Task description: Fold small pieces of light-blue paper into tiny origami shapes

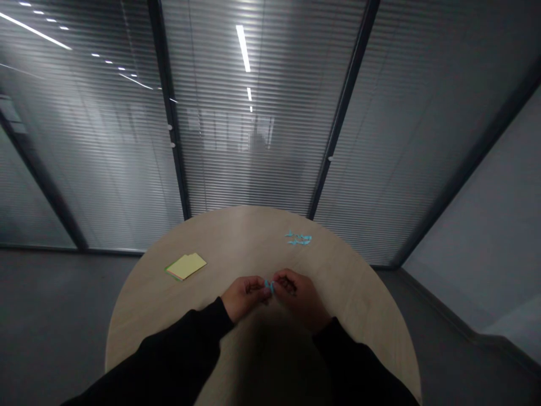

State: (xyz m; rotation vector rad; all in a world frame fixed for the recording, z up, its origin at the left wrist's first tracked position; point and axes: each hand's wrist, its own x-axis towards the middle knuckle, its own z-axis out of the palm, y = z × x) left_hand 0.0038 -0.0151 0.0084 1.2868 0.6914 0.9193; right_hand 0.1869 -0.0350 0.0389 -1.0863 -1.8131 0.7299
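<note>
A small light-blue piece (269, 286), which looks like paper, is pinched between both hands above the near middle of the round table. My left hand (244, 296) comes in from the left, closed with thumb and fingertips on it. From the right, my right hand (303, 299) meets it, fingers curled and the tips at the piece's other side. The fingers cover most of the piece, so its full shape is hidden. Beyond my right hand lie several torn or folded light-blue scraps (300, 239), touched by neither hand.
On the left of the wooden table (236, 237) lies a stack of yellow paper sheets (187, 265) with a green edge showing beneath. Glass partitions with blinds (253, 169) stand behind the table's far edge. A pale wall (477, 242) rises at the right.
</note>
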